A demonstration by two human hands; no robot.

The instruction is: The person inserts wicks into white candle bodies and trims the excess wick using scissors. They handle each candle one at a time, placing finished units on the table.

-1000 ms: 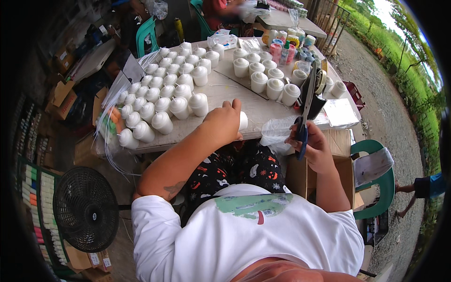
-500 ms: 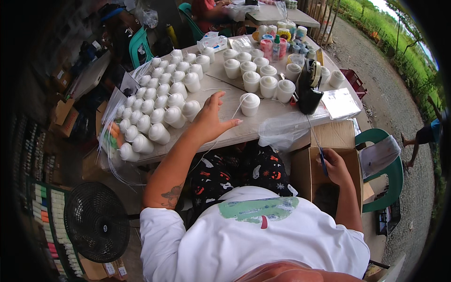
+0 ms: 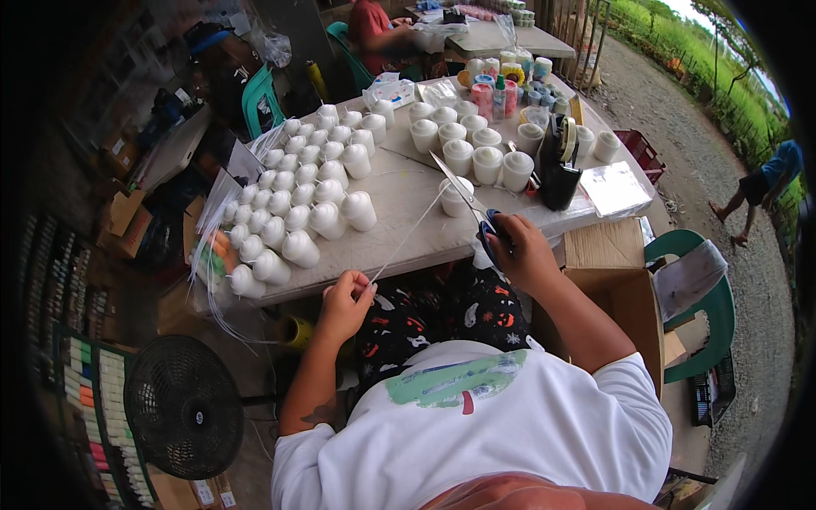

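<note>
- While the left hand (image 3: pixel 342 308) pinches a white string (image 3: pixel 410 233) between thumb and fingertips, the right hand (image 3: pixel 525 251) is closed around the blue handles of the scissors (image 3: pixel 473 206).
- The string slants from the left hand, just past the near edge of the table (image 3: pixel 387 200), up to the top of a single white candle (image 3: pixel 452 204).
- That candle stands upright on the table, in front of the right-hand candles (image 3: pixel 487 164); the scissors' blades point up and left across it, and whether they touch the string I cannot tell.
- Many more white candles (image 3: pixel 327 219) stand in close rows on the table's left side.
- Right of the single candle is a black tape dispenser (image 3: pixel 558 183).
- A cardboard box (image 3: pixel 603 246) sits beside the right forearm, next to a green chair (image 3: pixel 710 314).
- A black fan (image 3: pixel 183 406) stands at the person's left.
</note>
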